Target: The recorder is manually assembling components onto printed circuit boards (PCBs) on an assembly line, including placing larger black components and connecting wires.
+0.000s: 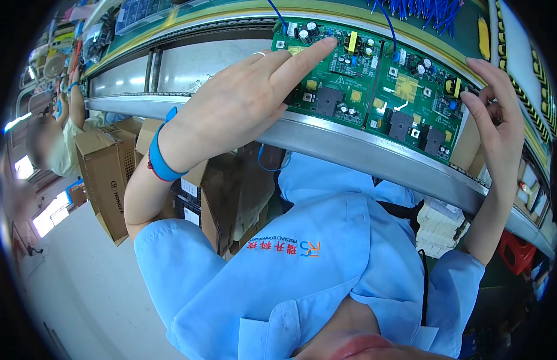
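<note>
A green circuit board (377, 78), made of two joined panels, lies across the metal conveyor rails. It carries black blocks, capacitors and yellow-wrapped transformers, and a blue wire rises from each panel. My left hand (248, 84) reaches over the left panel. Its index finger stretches out to the parts near the far edge; its other fingers are partly hidden beneath the hand. My right hand (497, 111) is at the board's right edge, thumb and index finger apart beside a yellow-and-black transformer (452, 87). Nothing shows between its fingers.
A bundle of blue wires (419, 12) lies beyond the rail, with a yellow tool handle (484, 37) to its right. The near metal rail (350, 137) runs before my body. Cardboard boxes (104, 174) stand at left. A blue strap (162, 150) circles my left wrist.
</note>
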`<state>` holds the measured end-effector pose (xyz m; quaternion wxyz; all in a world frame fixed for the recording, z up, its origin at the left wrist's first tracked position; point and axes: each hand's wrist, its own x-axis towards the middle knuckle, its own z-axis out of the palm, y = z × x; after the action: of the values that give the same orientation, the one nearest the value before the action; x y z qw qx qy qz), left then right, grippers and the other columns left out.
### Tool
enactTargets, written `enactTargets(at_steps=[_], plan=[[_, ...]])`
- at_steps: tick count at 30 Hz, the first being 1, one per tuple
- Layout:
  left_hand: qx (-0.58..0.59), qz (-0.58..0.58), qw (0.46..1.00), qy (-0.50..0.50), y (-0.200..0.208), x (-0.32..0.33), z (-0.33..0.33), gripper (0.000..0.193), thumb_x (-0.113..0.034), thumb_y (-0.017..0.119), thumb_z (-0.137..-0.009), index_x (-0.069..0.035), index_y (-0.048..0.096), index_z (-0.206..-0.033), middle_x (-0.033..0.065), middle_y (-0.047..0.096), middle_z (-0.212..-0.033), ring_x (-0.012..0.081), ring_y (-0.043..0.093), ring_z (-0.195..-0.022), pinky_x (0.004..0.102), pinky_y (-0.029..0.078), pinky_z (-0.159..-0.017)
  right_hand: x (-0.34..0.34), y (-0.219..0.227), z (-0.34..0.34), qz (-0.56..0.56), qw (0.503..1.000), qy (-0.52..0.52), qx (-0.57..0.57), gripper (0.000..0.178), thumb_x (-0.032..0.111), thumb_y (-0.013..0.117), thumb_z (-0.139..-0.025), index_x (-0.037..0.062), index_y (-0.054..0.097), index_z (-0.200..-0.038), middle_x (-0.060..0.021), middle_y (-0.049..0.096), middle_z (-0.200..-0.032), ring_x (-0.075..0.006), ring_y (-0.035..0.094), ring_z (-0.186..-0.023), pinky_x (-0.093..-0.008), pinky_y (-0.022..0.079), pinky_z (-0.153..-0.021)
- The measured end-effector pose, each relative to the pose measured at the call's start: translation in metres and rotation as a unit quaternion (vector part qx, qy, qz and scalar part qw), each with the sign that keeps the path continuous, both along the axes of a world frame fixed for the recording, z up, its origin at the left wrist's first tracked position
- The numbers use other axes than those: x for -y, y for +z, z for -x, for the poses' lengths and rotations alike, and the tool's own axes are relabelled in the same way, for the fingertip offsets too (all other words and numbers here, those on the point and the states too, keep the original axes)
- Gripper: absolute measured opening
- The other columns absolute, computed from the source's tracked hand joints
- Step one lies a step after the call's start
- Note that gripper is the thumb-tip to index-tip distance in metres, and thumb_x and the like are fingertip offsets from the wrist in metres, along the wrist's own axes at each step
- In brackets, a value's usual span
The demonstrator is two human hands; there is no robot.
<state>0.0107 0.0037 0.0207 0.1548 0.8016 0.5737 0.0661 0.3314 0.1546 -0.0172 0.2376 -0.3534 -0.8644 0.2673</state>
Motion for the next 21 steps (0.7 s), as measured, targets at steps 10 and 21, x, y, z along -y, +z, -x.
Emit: enactTargets(at_steps=[10,21], plan=[[0.028,0.047,0.998,-0.009,0.000,0.000,0.011,0.090,0.004,0.072,-0.068,-0.015,0.034,-0.147,0.0117,0.065,-0.101,0.0308,0.061,-0.095,0.0404,0.049,-0.084,0.010,0.004,0.010,-0.032,0.999,0.034,-0.016,0.033,0.003,0.066,-0.083,0.0073,0.065,-0.116,-0.0050,0.060,-0.119,-0.0078,0.050,-0.067,-0.0195,0.039,-0.055],[0.051,0.016,0.983,0.176,-0.025,-0.015,0.067,0.023,-0.017,0.054,-0.098,0.001,0.065,-0.107,0.0108,0.067,-0.089,0.0186,0.063,-0.085,0.0297,0.049,-0.077,0.014,0.009,0.014,-0.061,0.996,0.057,-0.044,0.029,0.001,0.066,-0.083,0.0050,0.065,-0.112,-0.0059,0.063,-0.111,-0.0092,0.050,-0.066,-0.0204,0.040,-0.054]])
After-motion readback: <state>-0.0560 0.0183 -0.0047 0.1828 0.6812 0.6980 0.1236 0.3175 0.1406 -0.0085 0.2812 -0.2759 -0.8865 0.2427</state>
